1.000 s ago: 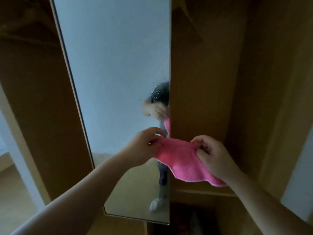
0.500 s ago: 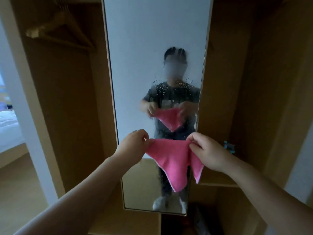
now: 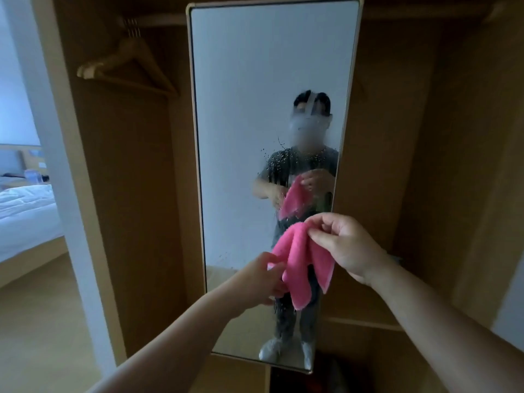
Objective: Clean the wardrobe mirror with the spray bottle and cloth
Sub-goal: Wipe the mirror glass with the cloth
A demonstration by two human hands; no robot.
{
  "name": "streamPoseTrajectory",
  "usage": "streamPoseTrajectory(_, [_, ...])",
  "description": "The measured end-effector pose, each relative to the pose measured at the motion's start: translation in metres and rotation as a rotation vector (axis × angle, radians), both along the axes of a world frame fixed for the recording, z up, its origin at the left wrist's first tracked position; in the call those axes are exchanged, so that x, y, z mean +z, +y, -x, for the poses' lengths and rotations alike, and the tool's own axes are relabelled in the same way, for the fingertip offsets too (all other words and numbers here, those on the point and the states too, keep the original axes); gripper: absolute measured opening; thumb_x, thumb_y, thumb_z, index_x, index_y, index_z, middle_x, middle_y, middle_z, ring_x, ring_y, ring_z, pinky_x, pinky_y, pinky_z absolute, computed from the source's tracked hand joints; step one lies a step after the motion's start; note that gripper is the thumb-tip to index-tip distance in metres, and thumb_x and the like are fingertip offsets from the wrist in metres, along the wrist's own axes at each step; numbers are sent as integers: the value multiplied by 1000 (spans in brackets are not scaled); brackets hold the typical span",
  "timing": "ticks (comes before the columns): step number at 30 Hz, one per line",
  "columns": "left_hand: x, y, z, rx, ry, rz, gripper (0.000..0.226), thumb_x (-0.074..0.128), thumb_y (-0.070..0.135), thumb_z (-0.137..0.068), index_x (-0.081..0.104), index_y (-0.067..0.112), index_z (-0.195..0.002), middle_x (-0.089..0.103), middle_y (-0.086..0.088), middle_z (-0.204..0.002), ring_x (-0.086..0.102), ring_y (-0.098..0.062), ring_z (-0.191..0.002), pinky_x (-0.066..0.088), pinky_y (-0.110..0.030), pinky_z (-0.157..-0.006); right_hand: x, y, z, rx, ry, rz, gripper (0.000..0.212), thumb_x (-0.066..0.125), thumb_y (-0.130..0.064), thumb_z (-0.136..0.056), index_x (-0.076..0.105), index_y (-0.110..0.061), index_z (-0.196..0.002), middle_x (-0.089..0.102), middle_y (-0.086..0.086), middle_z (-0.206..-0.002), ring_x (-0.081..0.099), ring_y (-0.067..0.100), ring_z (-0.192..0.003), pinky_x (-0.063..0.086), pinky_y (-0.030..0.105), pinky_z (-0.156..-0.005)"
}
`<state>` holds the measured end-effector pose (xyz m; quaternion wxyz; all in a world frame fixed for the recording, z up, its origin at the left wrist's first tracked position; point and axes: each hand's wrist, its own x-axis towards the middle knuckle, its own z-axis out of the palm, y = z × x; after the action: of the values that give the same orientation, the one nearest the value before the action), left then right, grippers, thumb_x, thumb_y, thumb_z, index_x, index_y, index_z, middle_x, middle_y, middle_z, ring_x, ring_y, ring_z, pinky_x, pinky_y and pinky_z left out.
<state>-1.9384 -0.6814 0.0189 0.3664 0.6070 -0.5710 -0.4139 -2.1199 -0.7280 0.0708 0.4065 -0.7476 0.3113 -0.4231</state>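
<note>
Two hands hold the pink cloth (image 3: 300, 259) in front of the wardrobe mirror (image 3: 269, 80): the right hand (image 3: 346, 245) pinches its top fold, the left hand (image 3: 261, 279) grips a lower edge (cloth hanging bunched between them). Fine spray droplets (image 3: 283, 160) speckle the glass above the cloth.

Dim and brownish inside the tall wooden wardrobe (image 3: 127, 222). Brightest far left of the fingers (image 3: 326, 222), in cool daylight on the white bed (image 3: 25, 217). Pale, even reflection in the tall framed mirror (image 3: 269, 80) above the fingers. Deep shadow low beneath them, at the wardrobe's foot. Vivid only in the pink fleece cloth (image 3: 300, 251) pinched between the fingers. Soft overall, with straight lines bowed toward the edges.
</note>
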Motion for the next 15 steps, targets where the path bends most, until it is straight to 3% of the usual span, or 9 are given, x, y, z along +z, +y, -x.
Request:
streamPoseTrajectory(3, [1,1,10,-26,137,-5,40,60,29,-93,42,24,-129,68,-7,-109,70,-18,-93,58,-27,-72,1,1,7,35,-83,-49,18,62,-12,-91,76,-23,-89,74,2,-86,70,17,-85,54,25,-75])
streamPoseTrajectory(7, [8,-1,19,-72,564,-46,30,54,16,-97,52,5,-125,62,-25,-121,64,-37,-107,55,-45,-89,6,3,16,102,-221,-188,19,64,0,-85,77,-14,-87,73,12,-88,69,21,-82,55,29,-76])
streamPoseTrajectory(9, [12,-3,23,-23,695,-17,28,51,10,-97,51,0,-123,58,-26,-122,63,-34,-103,58,-40,-80,8,4,21,100,-284,-221,18,68,3,-79,77,-10,-87,73,15,-90,69,21,-81,55,32,-77])
streamPoseTrajectory(11, [19,-5,25,126,701,63,27,55,8,-94,50,0,-119,58,-23,-117,63,-29,-97,58,-36,-74,10,4,26,96,-327,-209,18,74,-3,-69,78,-9,-86,73,16,-94,69,20,-83,56,33,-80])
streamPoseTrajectory(15, [39,-12,15,325,567,320,14,62,3,-88,57,1,-101,68,-20,-104,66,-30,-98,54,-43,-90,19,-1,36,18,-449,-173,30,81,-26,-59,79,-11,-85,75,7,-99,69,21,-96,53,34,-85])
